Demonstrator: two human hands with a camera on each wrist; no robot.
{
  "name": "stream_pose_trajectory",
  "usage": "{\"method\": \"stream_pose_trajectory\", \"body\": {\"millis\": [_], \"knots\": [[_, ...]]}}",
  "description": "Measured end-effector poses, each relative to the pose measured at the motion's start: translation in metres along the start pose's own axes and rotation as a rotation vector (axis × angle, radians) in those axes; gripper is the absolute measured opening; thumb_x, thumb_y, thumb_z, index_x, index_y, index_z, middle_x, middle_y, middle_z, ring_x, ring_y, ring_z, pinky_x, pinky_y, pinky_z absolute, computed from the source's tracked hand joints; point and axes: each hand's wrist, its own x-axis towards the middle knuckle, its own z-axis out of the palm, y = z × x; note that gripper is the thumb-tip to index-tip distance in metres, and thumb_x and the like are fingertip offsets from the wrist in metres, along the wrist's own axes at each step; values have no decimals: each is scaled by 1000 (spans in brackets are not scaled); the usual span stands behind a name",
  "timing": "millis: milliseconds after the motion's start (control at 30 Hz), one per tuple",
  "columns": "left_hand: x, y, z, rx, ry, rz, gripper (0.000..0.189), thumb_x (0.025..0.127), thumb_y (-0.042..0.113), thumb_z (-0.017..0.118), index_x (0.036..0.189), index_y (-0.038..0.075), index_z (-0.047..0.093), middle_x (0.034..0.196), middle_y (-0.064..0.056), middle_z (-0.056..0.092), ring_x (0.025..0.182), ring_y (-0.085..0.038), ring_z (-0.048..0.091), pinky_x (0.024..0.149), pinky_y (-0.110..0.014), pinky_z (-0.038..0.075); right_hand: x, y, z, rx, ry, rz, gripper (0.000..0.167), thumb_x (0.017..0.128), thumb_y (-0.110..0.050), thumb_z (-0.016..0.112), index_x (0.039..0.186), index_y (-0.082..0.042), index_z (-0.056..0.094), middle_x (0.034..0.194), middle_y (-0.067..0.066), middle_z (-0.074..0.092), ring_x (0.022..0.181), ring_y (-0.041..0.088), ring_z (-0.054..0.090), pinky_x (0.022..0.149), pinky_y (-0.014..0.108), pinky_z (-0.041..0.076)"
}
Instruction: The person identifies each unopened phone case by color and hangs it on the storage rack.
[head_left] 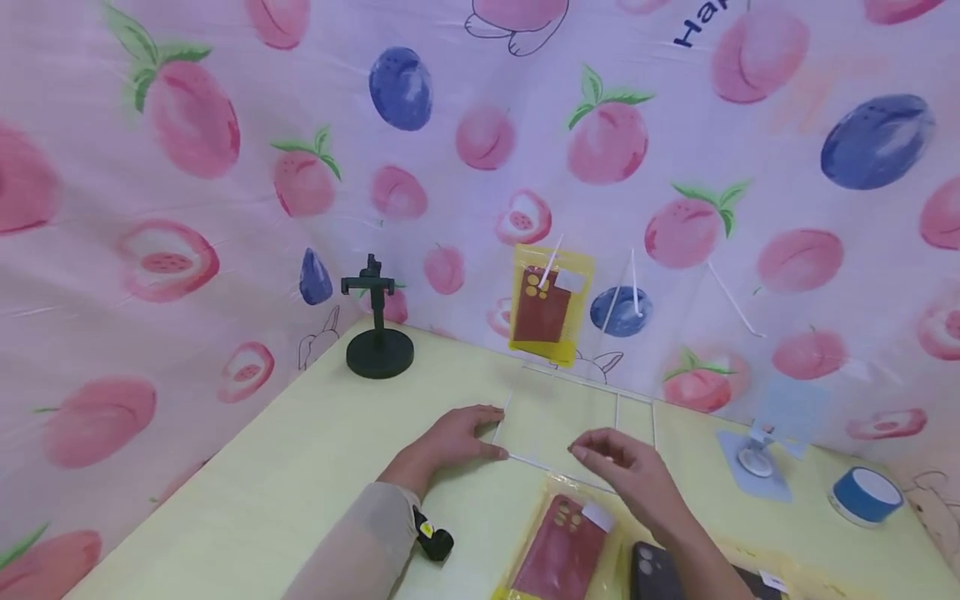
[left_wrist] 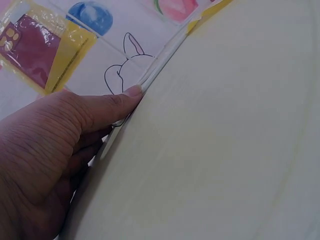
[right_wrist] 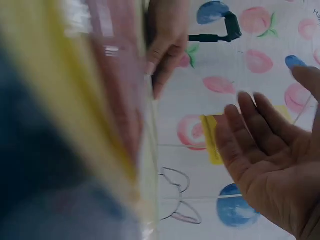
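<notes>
My left hand [head_left: 453,437] rests at the left front corner of a white wire rack's base [head_left: 528,459], its thumb and fingers apart and touching the thin bars. In the left wrist view the thumb [left_wrist: 115,107] lies against the white bar. My right hand [head_left: 626,467] hovers over the front of the base, fingers loosely bent, holding nothing; the right wrist view shows its palm [right_wrist: 280,165] bare. A yellow-edged clear packet with a dark red phone case [head_left: 542,312] hangs on the rack's left hook. Another packaged red phone case [head_left: 562,550] lies before the rack.
Black packaged phone cases [head_left: 651,573] lie under my right forearm. A black phone stand [head_left: 379,350] is at the back left. Farther right are a light blue stand [head_left: 756,462] and a blue tape roll [head_left: 866,497]. Bare hooks [head_left: 735,300] stick out beside the hung packet.
</notes>
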Motion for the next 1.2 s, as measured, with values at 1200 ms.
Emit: {"method": "stream_pose_trajectory", "body": {"millis": [1200], "knots": [[4, 1, 5, -11, 9, 13, 71, 86, 40, 79, 146, 11, 55, 152, -5, 49, 144, -26, 38, 120, -44, 27, -14, 70, 0, -394, -146, 89, 51, 75, -48, 87, 103, -9, 66, 86, 1, 55, 79, 17, 50, 67, 29, 44]]}}
